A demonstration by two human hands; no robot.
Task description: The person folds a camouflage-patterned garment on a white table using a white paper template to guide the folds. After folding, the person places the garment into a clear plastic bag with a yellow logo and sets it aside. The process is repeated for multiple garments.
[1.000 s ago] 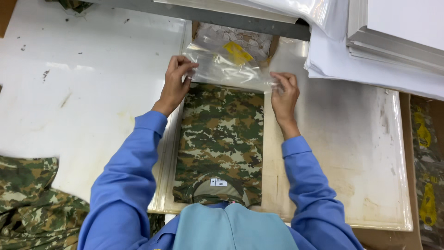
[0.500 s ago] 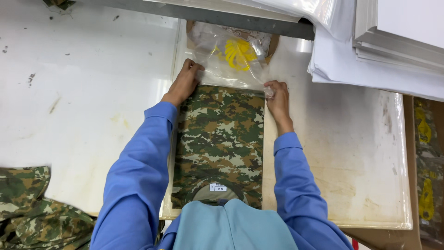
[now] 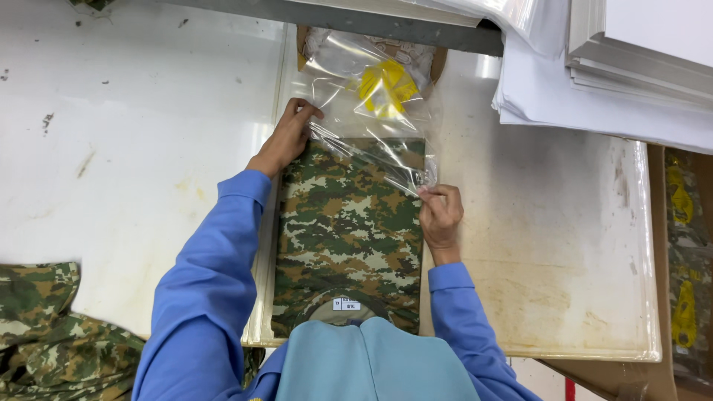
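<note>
Clear plastic bag (image 3: 371,126) is pinched at its mouth by my left hand (image 3: 286,137) and right hand (image 3: 440,215), half over the folded camouflage shirt (image 3: 345,230) between them, and uneven pulling could, I judge, bunch the fabric.

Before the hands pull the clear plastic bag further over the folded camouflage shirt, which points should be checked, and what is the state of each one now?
1. Left hand grips the clear plastic bag at its left edge: ok.
2. Right hand pinches the bag's right edge: ok.
3. Folded camouflage shirt lies flat and square on the pale board: ok.
4. Bag mouth level across the shirt: not ok, the right side sits lower than the left.
5. Shirt top edge inside the bag: ok, the film covers it.
6. Film free of wrinkles: not ok, it is creased near the right hand.
</note>
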